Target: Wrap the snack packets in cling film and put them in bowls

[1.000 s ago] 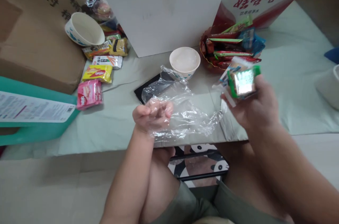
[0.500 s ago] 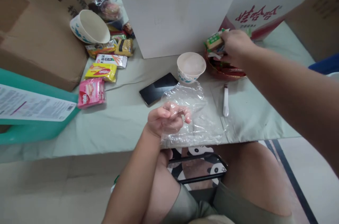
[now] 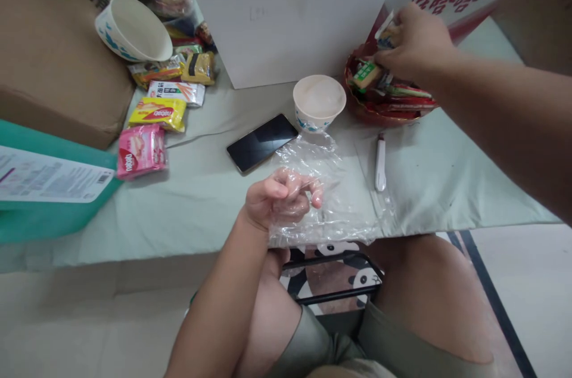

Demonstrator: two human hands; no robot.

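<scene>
Clear plastic bag film (image 3: 308,157) is wrapped over the curled fingers of my left hand (image 3: 283,196), which grips it near the table's front edge. The rest of the bag spreads rightward across the cloth. My right hand (image 3: 420,38) reaches over a red basket (image 3: 379,120) and pinches a small snack packet (image 3: 386,32) with pale and bluish wrapping; its exact kind is not clear. Below that hand a green-labelled snack packet (image 3: 365,75) lies among several other wrapped snacks in the basket. A pale paper bowl (image 3: 319,101) with blue patterns stands left of the basket.
A black phone (image 3: 262,143) and a white utility knife (image 3: 380,163) lie on the cloth-covered table. At the left are a pink snack packet (image 3: 142,150), a yellow packet (image 3: 157,114), another bowl (image 3: 131,29) and a teal container (image 3: 53,187). A white box (image 3: 295,20) stands behind.
The green-labelled packet, earlier at my right fingers, now rests in the basket, and that hand holds a different packet. My left hand keeps its grip on the bag. The view has shifted slightly.
</scene>
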